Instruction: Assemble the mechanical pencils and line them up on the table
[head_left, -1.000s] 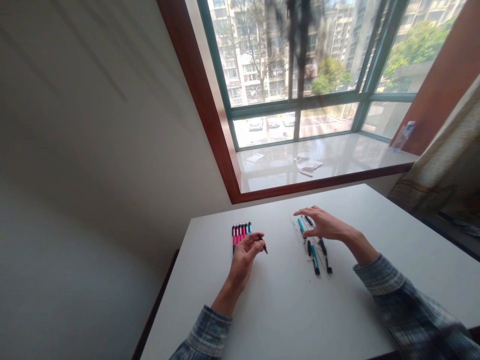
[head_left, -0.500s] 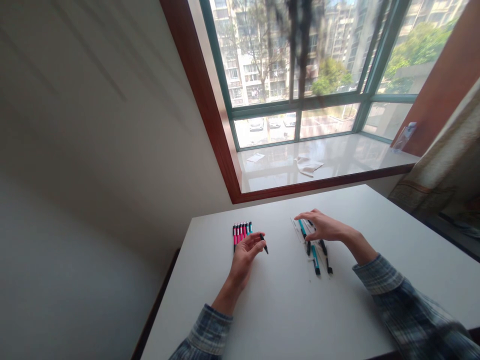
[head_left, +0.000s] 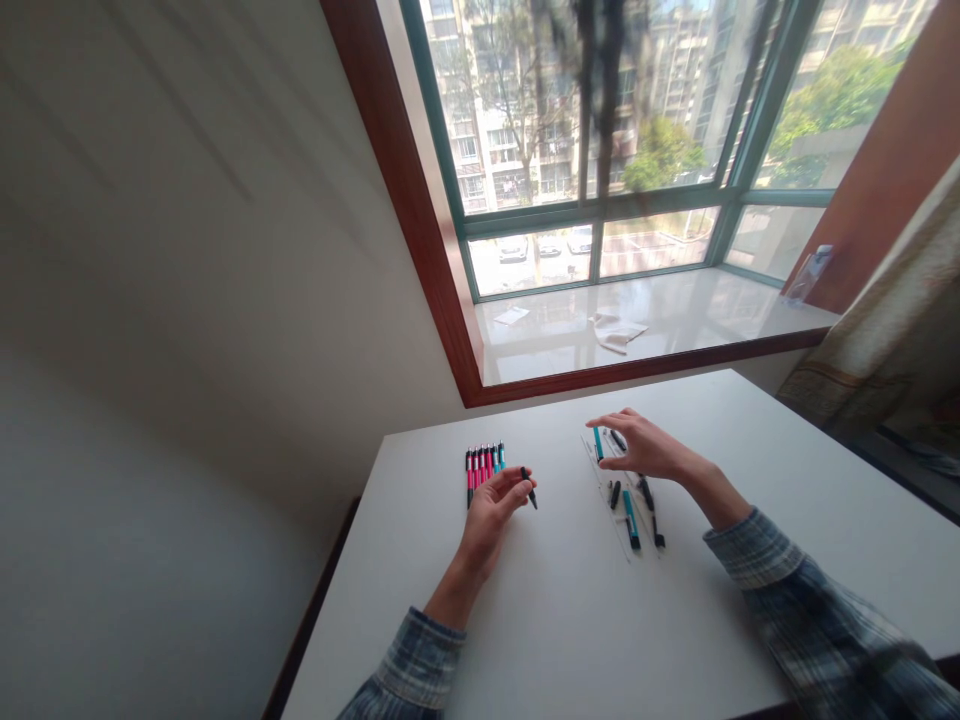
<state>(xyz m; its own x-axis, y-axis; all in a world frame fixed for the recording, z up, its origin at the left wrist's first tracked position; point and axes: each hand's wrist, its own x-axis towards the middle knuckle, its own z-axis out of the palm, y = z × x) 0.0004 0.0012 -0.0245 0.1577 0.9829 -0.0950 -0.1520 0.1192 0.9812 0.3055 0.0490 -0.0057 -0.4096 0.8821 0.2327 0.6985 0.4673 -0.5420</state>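
Observation:
My left hand (head_left: 491, 515) pinches a short black pen part (head_left: 529, 489), its tip pointing down over the white table (head_left: 555, 620). Just beyond that hand lies a row of pink and teal pens (head_left: 480, 462), partly covered by my fingers. My right hand (head_left: 645, 447) is over the loose pen parts, thumb and fingers apart around a teal barrel (head_left: 598, 443); whether they touch it is hard to tell. Nearer me lie another teal barrel (head_left: 630, 510), a small black piece (head_left: 615, 494), a black part (head_left: 646, 493) and thin clear refills.
Behind the table a windowsill (head_left: 540, 355) holds a crumpled white sheet (head_left: 619, 332), a small paper (head_left: 511, 315) and a clear bottle (head_left: 810, 273). A curtain (head_left: 862, 330) hangs at the right; a wall stands at the left.
My right hand has shifted slightly away from me, and the teal barrel near its fingers has moved the same way. More of the black piece below it shows. My left hand is almost unchanged.

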